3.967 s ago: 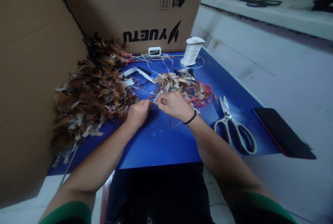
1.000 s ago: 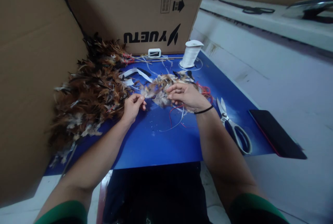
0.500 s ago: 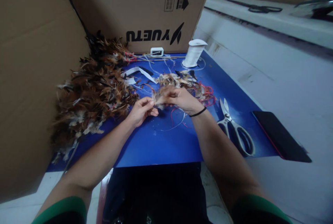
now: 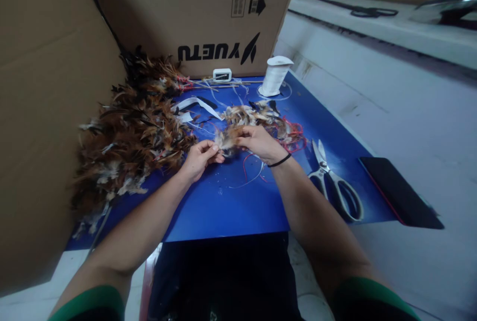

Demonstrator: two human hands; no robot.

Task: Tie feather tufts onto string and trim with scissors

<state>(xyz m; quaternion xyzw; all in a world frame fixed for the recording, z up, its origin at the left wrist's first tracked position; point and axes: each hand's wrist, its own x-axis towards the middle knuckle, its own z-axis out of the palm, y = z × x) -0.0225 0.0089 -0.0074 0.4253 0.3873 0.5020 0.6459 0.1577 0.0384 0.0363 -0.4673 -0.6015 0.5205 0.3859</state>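
Above the middle of the blue tabletop [image 4: 231, 211], a small tuft of brown and grey feathers [image 4: 226, 141] is stretched between my two hands. My left hand [image 4: 201, 158] pinches its lower left end between thumb and forefinger. At the other side my right hand [image 4: 263, 143], with a black band at the wrist, grips the tuft with closed fingers. Just behind lies a bunch of pale and brown feathers [image 4: 242, 114], with red string [image 4: 296, 132] at its right end. Loose red and white threads lie below my right hand.
A large heap of brown feathers [image 4: 130, 134] covers the left side. Scissors [image 4: 335, 182] and a black phone [image 4: 400, 192] lie at the right. Behind stand a white ribbon roll [image 4: 275, 77], a small white device [image 4: 222, 75] and a cardboard box [image 4: 156, 18]; another cardboard panel [image 4: 40, 112] rises at left.
Both hands keep their hold on the feather tuft, and its fluffy part looks more spread out. The whole view has shifted slightly.
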